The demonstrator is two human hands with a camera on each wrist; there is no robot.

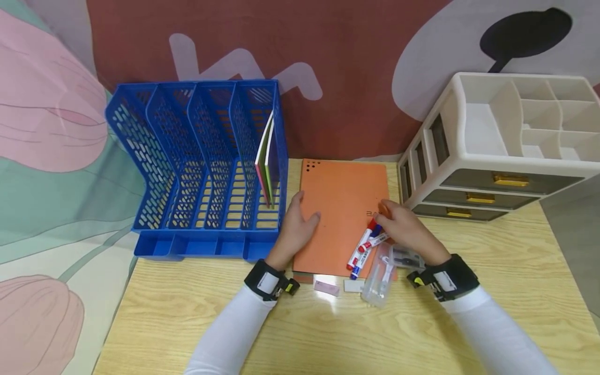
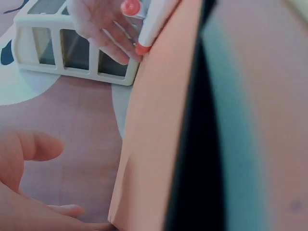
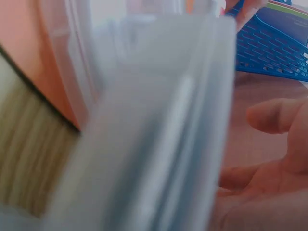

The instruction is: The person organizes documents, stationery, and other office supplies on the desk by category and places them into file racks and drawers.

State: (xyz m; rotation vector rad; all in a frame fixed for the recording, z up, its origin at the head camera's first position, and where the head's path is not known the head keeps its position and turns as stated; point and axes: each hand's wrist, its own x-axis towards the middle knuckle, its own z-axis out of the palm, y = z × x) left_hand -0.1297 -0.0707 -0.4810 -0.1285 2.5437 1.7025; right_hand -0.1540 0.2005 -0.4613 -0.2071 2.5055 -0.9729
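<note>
An orange folder [image 1: 344,208] lies on the table on top of other flat covers. My left hand [image 1: 298,226] is at its left edge, thumb apart from the fingers and holding nothing. Over the folder's right edge is my right hand [image 1: 407,227], its thumb and fingers spread in the right wrist view. Close by its thumb, several red and blue markers [image 1: 360,249] lie in a loose pile on the folder. A clear plastic case [image 1: 375,284] sits below that hand, its dark-looking contents [image 1: 407,259] partly under the wrist.
A blue file rack [image 1: 213,156] with thin booklets [image 1: 266,161] in its right slot stands at left. The white drawer unit [image 1: 478,125] is at right. A pink strip [image 1: 326,288] and a white strip [image 1: 353,286] lie in front of the folder.
</note>
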